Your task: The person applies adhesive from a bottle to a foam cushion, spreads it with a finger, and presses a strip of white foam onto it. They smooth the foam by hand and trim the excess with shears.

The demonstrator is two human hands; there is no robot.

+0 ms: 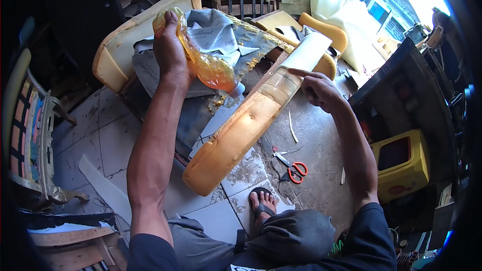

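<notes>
My left hand [171, 50] grips a soft clear bottle of amber glue [208, 65], tipped so its white nozzle points down toward a long yellow foam cushion [236, 135]. The cushion lies diagonally across the floor. Its far end carries a shiny glued patch [278, 88] and a white foam strip [306, 52]. My right hand [317, 89] holds nothing and rests its outstretched index finger on that glued end.
Red-handled scissors [293, 168] lie on the floor near my sandalled foot [262, 203]. Grey fabric [221, 35] drapes over another foam seat [120, 45] behind. A yellow box [401, 163] stands at right, a wooden chair frame [35, 135] at left.
</notes>
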